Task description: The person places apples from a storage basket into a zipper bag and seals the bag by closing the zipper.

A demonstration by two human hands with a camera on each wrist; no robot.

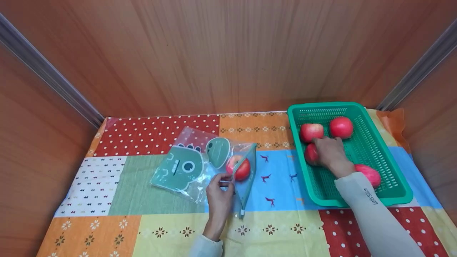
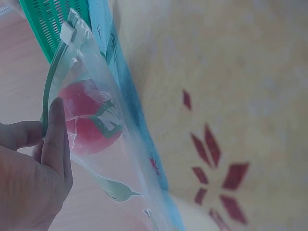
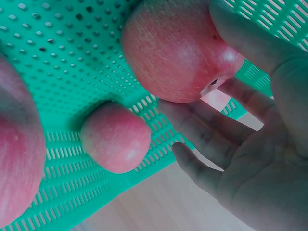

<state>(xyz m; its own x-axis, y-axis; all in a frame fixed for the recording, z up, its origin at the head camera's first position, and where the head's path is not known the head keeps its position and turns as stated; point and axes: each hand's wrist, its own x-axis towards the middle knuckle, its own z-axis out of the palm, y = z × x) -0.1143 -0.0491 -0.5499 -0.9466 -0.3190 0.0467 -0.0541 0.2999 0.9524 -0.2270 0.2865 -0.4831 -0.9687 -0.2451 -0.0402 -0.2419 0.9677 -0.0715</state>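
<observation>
My left hand (image 1: 225, 179) pinches the green zip edge of a clear bag (image 1: 200, 160) printed with green dinosaurs, which lies on the patchwork cloth. One red apple (image 1: 240, 168) sits inside the bag near its mouth. In the left wrist view my fingers (image 2: 54, 130) hold the zip strip just above that apple (image 2: 89, 122). My right hand (image 1: 326, 147) reaches into the green basket (image 1: 396, 178) and curls round an apple (image 1: 310, 154). In the right wrist view the thumb (image 3: 240, 33) and fingers (image 3: 207, 125) wrap that apple (image 3: 173, 53).
Three more apples lie in the basket: two at the back (image 1: 311, 131) (image 1: 341, 127) and one at the front (image 1: 368, 174). The cloth-covered table (image 1: 285, 228) is boxed in by wooden walls (image 1: 228, 53) at the back and both sides.
</observation>
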